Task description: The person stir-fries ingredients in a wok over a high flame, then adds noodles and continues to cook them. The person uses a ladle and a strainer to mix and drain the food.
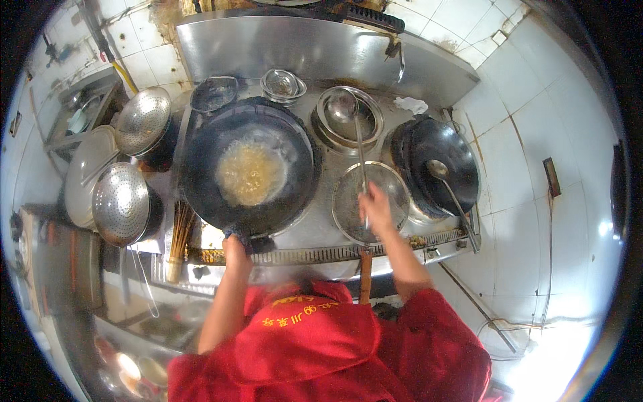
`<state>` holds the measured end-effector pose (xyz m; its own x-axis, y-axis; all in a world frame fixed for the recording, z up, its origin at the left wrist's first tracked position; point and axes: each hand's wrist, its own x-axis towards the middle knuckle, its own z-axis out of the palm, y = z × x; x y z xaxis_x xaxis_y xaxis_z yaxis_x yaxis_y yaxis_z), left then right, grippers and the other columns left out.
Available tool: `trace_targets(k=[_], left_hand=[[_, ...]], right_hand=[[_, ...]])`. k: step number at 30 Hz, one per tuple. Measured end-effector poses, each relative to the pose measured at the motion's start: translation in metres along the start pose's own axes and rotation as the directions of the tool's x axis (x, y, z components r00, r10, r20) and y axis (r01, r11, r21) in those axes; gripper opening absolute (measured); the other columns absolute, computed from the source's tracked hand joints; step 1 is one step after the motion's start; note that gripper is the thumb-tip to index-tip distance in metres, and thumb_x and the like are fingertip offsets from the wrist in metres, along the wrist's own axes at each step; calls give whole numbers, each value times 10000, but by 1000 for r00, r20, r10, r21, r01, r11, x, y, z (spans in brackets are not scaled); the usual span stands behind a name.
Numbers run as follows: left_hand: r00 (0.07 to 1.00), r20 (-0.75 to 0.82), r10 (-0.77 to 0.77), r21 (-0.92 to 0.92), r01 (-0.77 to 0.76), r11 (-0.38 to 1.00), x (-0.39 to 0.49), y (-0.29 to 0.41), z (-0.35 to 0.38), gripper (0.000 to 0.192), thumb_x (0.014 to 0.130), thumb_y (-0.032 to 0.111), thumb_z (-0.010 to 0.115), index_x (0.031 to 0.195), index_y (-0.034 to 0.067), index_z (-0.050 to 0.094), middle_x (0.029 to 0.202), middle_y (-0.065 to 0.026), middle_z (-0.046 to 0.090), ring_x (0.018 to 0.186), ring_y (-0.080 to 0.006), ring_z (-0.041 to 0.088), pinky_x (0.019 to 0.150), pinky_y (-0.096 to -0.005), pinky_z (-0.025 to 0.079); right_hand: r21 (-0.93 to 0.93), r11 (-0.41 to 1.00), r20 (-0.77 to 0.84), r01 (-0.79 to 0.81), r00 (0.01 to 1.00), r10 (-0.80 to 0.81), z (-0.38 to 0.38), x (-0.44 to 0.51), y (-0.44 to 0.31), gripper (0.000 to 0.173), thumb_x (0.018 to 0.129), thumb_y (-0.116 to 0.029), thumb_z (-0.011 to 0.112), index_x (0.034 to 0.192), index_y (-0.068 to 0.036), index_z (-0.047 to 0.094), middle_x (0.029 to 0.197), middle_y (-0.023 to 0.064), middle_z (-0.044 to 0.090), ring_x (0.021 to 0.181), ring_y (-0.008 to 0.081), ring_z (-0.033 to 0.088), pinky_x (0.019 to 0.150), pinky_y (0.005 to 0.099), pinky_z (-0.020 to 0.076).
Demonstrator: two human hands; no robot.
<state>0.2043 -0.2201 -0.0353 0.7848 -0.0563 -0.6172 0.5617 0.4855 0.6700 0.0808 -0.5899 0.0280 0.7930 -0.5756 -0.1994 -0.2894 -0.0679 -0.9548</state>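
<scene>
My left hand (237, 256) grips the near handle of a large black wok (296, 196), which stands on the range. Yellowish, bubbling liquid (249, 173) lies in the wok's middle. My right hand (376, 208) is closed around the long handle of a metal ladle (342, 106). The ladle's bowl is over a steel pot (372, 138) behind that hand. Below the ladle handle lies a round wire-mesh strainer (346, 193) with a wooden handle (366, 281) pointing towards me.
At the left stand two perforated strainers (120, 203) and a bamboo brush (181, 236). Small metal bowls (280, 84) and a dark basket (214, 94) sit behind the wok. On the right, another black wok (442, 145) holds a metal spoon (438, 170), near the tiled wall.
</scene>
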Motion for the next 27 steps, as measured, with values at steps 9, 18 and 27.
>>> trace_targets(k=[9, 18, 27], left_hand=[[986, 46, 159, -59, -156, 986, 71, -40, -16, 442, 873, 70, 469, 1308, 24, 531, 1210, -121, 642, 1070, -283, 653, 940, -421, 543], [998, 24, 62, 141, -65, 988, 57, -20, -13, 364, 875, 87, 484, 1197, -45, 590, 1079, -160, 661, 937, -290, 651, 874, -444, 533], [996, 63, 57, 17, -58, 998, 55, 1, 5, 394, 870, 82, 475, 1225, -41, 593, 1121, -152, 666, 970, -287, 666, 894, -427, 540]], right_hand=[[368, 885, -116, -287, 929, 350, -19, 199, 9, 79, 898, -87, 629, 875, -39, 570, 693, 84, 581, 561, 200, 553, 517, 354, 472], [854, 321, 407, -410, 910, 78, 9, 91, -12, 214, 1005, -154, 578, 1131, 11, 625, 756, 34, 582, 579, 119, 511, 420, 239, 401], [690, 450, 570, -567, 809, 146, 48, -11, -103, 325, 1030, -142, 519, 1311, 20, 549, 780, 28, 526, 552, 94, 472, 405, 229, 404]])
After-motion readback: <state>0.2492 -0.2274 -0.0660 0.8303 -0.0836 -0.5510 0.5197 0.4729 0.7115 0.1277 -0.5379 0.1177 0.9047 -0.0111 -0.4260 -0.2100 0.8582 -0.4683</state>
